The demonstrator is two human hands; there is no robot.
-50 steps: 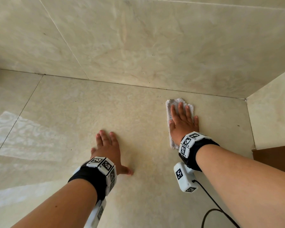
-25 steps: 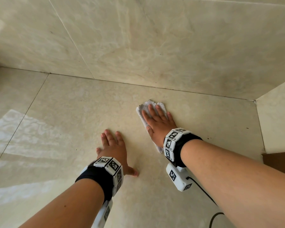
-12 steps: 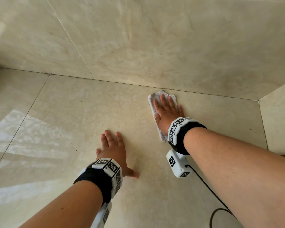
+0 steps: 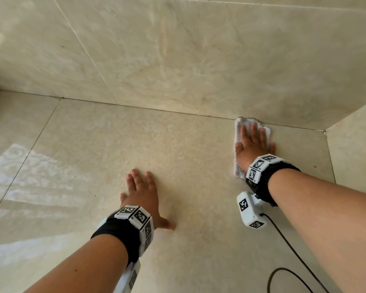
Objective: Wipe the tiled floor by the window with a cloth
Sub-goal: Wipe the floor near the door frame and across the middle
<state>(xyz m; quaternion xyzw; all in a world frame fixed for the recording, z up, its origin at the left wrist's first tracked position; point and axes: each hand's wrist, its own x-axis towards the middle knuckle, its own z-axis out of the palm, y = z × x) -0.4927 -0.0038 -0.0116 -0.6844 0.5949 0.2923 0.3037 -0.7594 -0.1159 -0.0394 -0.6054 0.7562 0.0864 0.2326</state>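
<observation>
Cream marble-patterned tiled floor (image 4: 178,149), glossy, with thin dark grout lines; it meets a wall (image 4: 178,60) of matching tile along the far edge and a second tiled face (image 4: 353,149) at the right, forming a corner. Cloth (image 4: 246,122): white, nubby, folded to a narrow pad, lying flat on the floor at the far right, its top edge touching the grout line at the foot of the wall, near the corner. Right hand (image 4: 253,148): palm down on the cloth, fingers straight and together, pointing toward the wall, pressing rather than gripping; cloth shows beyond the fingertips and along the thumb side. Left hand (image 4: 143,196): flat on bare tile, well apart from the cloth, fingers straight, thumb spread out to the side, holding nothing. Each wrist carries a black band with white marker blocks (image 4: 133,216). White marker-tagged box (image 4: 249,210) under the right wrist, with a black cable (image 4: 283,235) trailing toward the lower edge. Bright patterned reflection (image 4: 19,166) on the left tiles.
</observation>
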